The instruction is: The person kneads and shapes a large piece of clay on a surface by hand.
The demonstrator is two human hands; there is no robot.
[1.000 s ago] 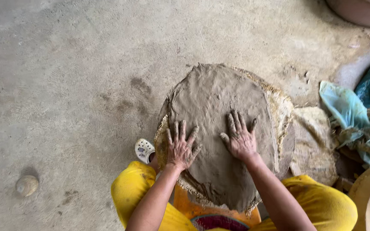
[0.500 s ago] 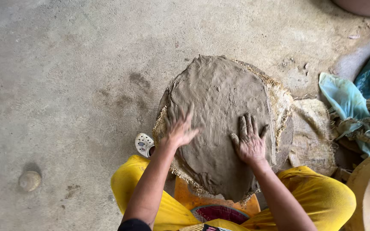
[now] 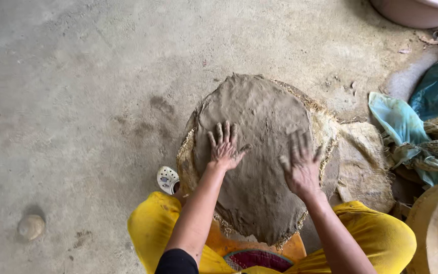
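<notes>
Head view looks straight down on a broad, flattened slab of grey-brown clay [image 3: 259,152] spread over a frayed burlap sack [image 3: 325,127] on the concrete floor [image 3: 77,101]. The left hand [image 3: 224,149] lies palm down on the slab's near-left part, fingers spread wide, holding nothing, its grip flat and open. The right hand [image 3: 300,167] is also spread wide and closes on nothing; it is blurred, so I cannot tell whether it touches the surface or hangs just above it.

The slab reaches well beyond both hands, away from the person and out to either side, and its near edge runs back between the forearms toward the knees in yellow trousers [image 3: 381,238]. It looks damp, soft and heavy for its thinness: likely to smear under the palms, take fingerprints, and sag or tear if lifted by one edge. A safer hold, in my judgement, is the sack's rim just outside each hand rather than the clay itself.

Left of the left hand a white perforated shoe [image 3: 168,179] sits on the floor; a small stone [image 3: 30,226] lies well apart further left. Right of the right hand lie another piece of sacking [image 3: 363,162] and teal plastic bags [image 3: 396,122].
</notes>
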